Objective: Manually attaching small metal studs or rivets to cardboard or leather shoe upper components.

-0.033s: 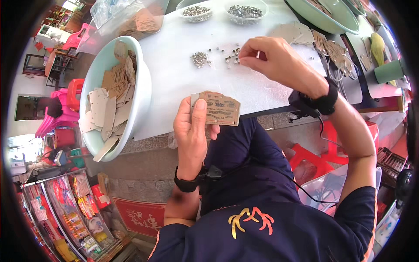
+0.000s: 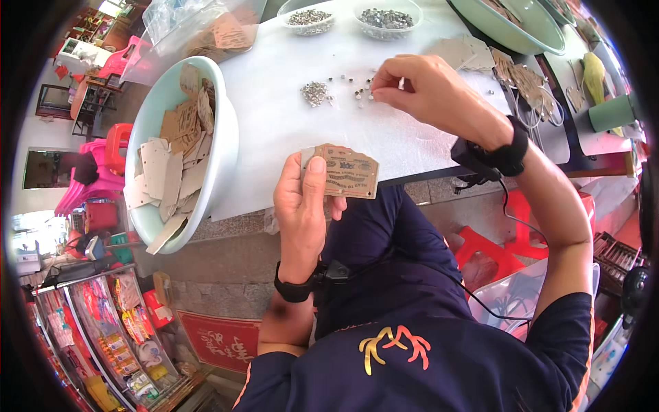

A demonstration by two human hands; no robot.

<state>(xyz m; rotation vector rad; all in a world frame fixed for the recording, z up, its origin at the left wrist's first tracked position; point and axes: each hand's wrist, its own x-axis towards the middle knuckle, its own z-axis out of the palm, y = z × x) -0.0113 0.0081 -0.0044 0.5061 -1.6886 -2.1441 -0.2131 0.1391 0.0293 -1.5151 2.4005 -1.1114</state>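
Observation:
My left hand (image 2: 302, 196) grips a small brown printed cardboard card (image 2: 349, 172), thumb on top, just off the table's near edge. Its upper edge is curved and a small hole shows near a lower corner. Over the white table (image 2: 268, 137), my right hand (image 2: 412, 86) is closed in a pinch, fingertips down among loose small metal beads (image 2: 359, 91). Whether a bead is between those fingertips is hidden. Left of them lies a heap of similar silvery beads (image 2: 314, 93).
A pale blue basin (image 2: 230, 137) full of cardboard pieces stands at the left. Two clear tubs (image 2: 388, 34) of metal bits sit at the far side. More cards (image 2: 460, 53), white cords (image 2: 542, 123) and a green basin (image 2: 480, 17) are at the right.
My right hand has shifted very slightly left, its fingertips still low over the loose beads. The left hand and card have hardly moved.

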